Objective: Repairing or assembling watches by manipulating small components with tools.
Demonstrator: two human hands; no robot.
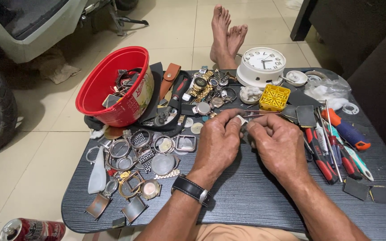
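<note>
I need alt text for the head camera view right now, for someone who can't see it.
Two bare hands, left hand and right hand, meet over a dark table, pinching a small pale part between the fingertips. Watch cases lie at left beside a red bowl; screwdrivers lie at right, with a white clock behind.

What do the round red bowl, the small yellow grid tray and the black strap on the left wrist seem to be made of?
The round red bowl looks like glossy plastic: even colour, soft shine on its rim. The small yellow grid tray seems matte moulded plastic, with a regular lattice. The black strap on the left wrist appears to be leather or an imitation, with pale edge stitching and a metal buckle.
</note>
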